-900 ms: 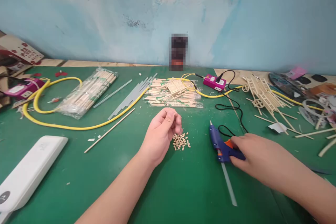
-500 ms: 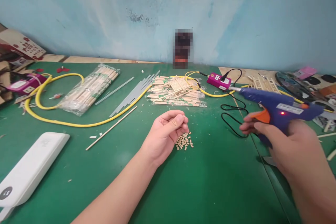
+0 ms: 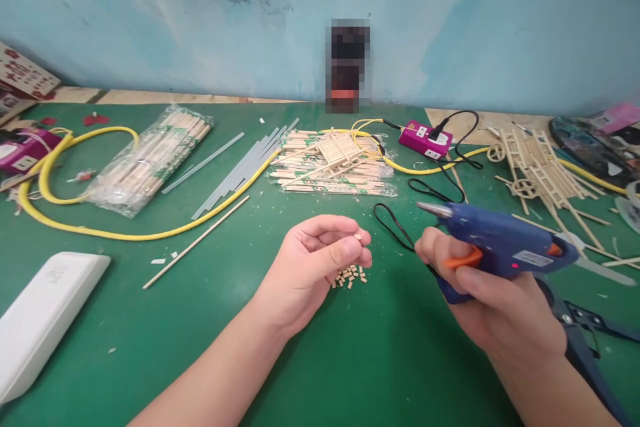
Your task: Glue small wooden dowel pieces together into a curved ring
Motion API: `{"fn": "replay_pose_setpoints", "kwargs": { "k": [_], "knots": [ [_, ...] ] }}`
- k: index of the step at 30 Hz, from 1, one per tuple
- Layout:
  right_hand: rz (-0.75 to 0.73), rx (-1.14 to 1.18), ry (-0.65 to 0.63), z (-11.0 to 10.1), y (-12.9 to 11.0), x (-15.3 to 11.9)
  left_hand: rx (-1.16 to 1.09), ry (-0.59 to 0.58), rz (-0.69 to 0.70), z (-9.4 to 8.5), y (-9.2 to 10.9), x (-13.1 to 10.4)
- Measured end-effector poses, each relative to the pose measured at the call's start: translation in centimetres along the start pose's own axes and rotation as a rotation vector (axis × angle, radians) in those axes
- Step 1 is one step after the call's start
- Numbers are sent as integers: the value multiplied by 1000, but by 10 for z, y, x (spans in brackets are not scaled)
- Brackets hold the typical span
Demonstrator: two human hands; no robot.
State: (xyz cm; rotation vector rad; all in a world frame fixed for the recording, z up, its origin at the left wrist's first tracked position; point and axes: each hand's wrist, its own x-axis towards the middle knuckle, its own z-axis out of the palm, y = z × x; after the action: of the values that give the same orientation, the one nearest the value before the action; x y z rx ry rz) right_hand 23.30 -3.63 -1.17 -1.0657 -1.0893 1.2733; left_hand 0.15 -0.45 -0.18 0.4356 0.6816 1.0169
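My left hand (image 3: 320,260) pinches a small piece of wood (image 3: 358,237) between thumb and fingers. Just below it on the green table lies a heap of similar short wooden pieces (image 3: 351,276), partly hidden by the hand. My right hand (image 3: 493,300) grips a blue hot glue gun (image 3: 505,240) with an orange trigger. A red light glows on its side, and its metal nozzle points left, above and to the right of my left hand. Fingers wrap the handle around the trigger; whether it is pressed I cannot tell.
Bagged wooden sticks (image 3: 155,157) and more packs (image 3: 300,180), with a small stick frame (image 3: 341,152) on top, lie behind. Glue sticks (image 3: 245,167), a yellow cable (image 3: 125,235), a purple power strip (image 3: 425,140), stick-built models (image 3: 545,170), a white device (image 3: 50,320) and dark pliers (image 3: 580,340) surround my hands.
My right hand has brought the glue gun left and down, closer to my left hand. My left hand keeps its pinch. The view has shifted slightly, showing more of the stick models at right.
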Motion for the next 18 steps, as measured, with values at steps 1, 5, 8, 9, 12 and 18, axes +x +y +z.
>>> {"fn": "replay_pose_setpoints", "kwargs": {
  "k": [1,5,8,9,12,18],
  "knots": [
    [-16,3,-20,0,0,0,11,6,4,0,-1,0],
    [-41,55,-107,4,3,0,76,19,53,-1,-3,1],
    [59,128,-109,7,6,-9,99,28,96,0,-3,0],
    [102,133,-90,8,7,-12,103,33,102,0,-3,0],
    [185,103,-28,10,8,-21,102,40,93,2,-2,-2],
    [131,119,-6,11,12,-19,78,16,99,2,-1,-3]
  ]
}}
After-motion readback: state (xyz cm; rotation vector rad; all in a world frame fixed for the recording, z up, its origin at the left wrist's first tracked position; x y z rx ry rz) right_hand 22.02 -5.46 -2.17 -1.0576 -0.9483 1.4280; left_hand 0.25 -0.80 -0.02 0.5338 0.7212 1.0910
